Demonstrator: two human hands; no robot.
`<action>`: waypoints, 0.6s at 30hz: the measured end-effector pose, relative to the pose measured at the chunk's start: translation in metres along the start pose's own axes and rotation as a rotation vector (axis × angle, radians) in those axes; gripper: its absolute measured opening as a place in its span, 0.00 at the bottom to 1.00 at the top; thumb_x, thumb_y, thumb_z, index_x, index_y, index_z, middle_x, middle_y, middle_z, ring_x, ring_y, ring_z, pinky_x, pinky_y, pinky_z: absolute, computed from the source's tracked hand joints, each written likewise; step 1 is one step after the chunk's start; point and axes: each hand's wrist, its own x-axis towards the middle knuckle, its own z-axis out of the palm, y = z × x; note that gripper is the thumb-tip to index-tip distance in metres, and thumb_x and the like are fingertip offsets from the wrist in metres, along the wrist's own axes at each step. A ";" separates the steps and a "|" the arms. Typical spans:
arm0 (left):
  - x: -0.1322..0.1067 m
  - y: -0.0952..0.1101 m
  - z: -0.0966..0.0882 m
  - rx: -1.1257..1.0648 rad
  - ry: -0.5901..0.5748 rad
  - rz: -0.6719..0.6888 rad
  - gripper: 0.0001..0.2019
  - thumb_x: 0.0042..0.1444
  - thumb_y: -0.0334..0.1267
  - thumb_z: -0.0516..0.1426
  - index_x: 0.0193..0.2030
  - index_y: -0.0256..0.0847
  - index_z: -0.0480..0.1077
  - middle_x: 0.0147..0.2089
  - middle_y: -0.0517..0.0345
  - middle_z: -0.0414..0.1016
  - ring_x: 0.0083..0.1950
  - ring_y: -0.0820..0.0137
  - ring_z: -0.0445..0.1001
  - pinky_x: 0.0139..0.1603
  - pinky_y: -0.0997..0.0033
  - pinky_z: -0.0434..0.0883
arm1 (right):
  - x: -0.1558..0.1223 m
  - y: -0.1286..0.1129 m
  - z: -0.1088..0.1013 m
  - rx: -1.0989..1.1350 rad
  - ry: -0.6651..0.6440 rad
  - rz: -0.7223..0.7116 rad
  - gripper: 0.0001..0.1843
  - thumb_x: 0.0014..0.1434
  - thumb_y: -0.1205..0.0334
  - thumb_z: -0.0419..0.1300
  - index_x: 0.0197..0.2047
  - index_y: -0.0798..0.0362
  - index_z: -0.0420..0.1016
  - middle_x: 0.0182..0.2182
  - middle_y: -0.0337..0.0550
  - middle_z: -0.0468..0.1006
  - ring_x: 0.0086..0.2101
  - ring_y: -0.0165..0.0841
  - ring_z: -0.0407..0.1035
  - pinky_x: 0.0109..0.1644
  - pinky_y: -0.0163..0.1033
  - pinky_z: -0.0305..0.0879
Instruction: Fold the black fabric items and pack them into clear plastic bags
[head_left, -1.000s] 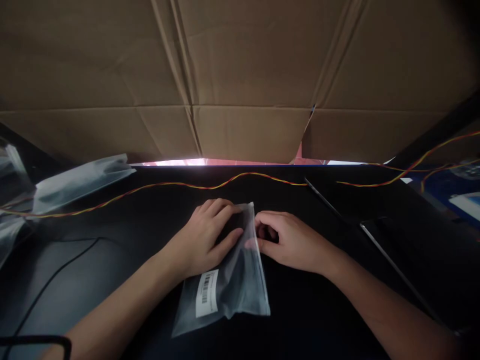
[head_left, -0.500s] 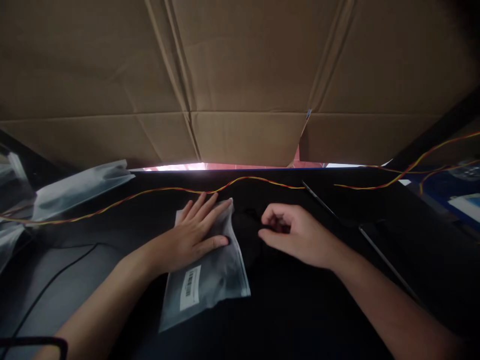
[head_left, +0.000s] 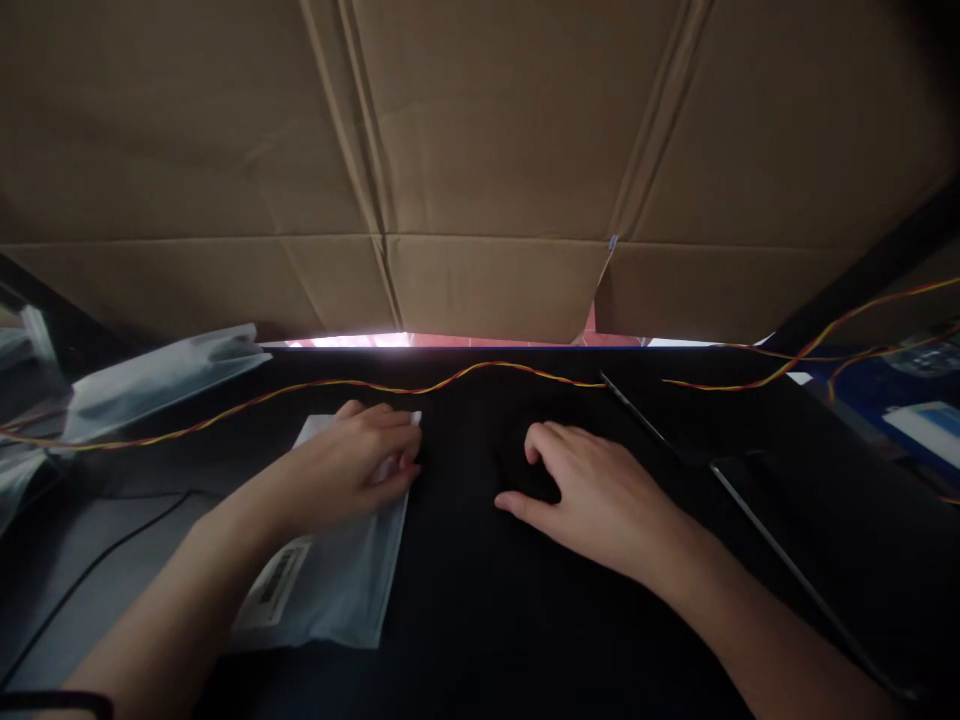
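Note:
My left hand is closed on the upper right edge of a translucent plastic zip bag. The bag lies flat on the black tabletop, its barcode label partly covered by my forearm. Farther right, my right hand rests low over the table. Its fingers are curled down and the thumb stands off to the left. Something black seems to lie between them, too dark against the table to make out.
A twisted red and yellow wire runs across the back. Another plastic bag lies at the left, above a thin black cable. Two dark flat panels with pale edges lie at the right. Behind stands a cardboard wall.
My left hand has gone from lying flat on the bag to gripping its edge, and the bag has slid left. My right hand has shifted slightly down, its thumb now wider apart from the fingers.

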 end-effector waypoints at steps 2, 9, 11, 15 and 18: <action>-0.005 -0.007 0.001 0.019 -0.056 -0.042 0.07 0.60 0.34 0.57 0.30 0.45 0.70 0.33 0.60 0.74 0.34 0.64 0.73 0.43 0.60 0.64 | -0.002 -0.004 0.007 -0.006 -0.036 0.012 0.16 0.62 0.53 0.70 0.37 0.48 0.66 0.35 0.42 0.80 0.32 0.39 0.74 0.33 0.43 0.61; -0.004 0.016 -0.008 0.013 0.106 -0.024 0.11 0.68 0.42 0.55 0.32 0.45 0.64 0.32 0.60 0.71 0.32 0.64 0.70 0.38 0.61 0.62 | 0.000 -0.009 0.000 0.755 -0.187 -0.011 0.08 0.71 0.57 0.61 0.39 0.48 0.68 0.32 0.36 0.73 0.32 0.30 0.68 0.35 0.37 0.65; 0.001 0.031 -0.005 -0.115 0.092 0.034 0.09 0.70 0.44 0.54 0.37 0.45 0.65 0.36 0.59 0.73 0.36 0.64 0.72 0.39 0.63 0.65 | 0.003 -0.007 -0.008 1.023 -0.214 -0.009 0.10 0.70 0.53 0.62 0.40 0.49 0.68 0.35 0.37 0.72 0.35 0.31 0.68 0.39 0.37 0.67; 0.004 0.038 0.004 -0.175 -0.012 0.020 0.06 0.64 0.40 0.58 0.46 0.45 0.67 0.45 0.55 0.75 0.44 0.60 0.75 0.43 0.62 0.69 | 0.008 0.010 -0.021 1.267 -0.321 0.132 0.13 0.66 0.51 0.65 0.40 0.49 0.69 0.37 0.39 0.73 0.35 0.32 0.69 0.39 0.38 0.68; 0.001 0.031 0.006 -0.130 -0.124 -0.004 0.13 0.53 0.30 0.58 0.46 0.45 0.69 0.45 0.56 0.75 0.46 0.58 0.75 0.46 0.60 0.69 | 0.015 0.037 -0.021 1.100 -0.180 0.317 0.06 0.62 0.59 0.62 0.39 0.48 0.68 0.33 0.37 0.71 0.31 0.33 0.67 0.34 0.39 0.65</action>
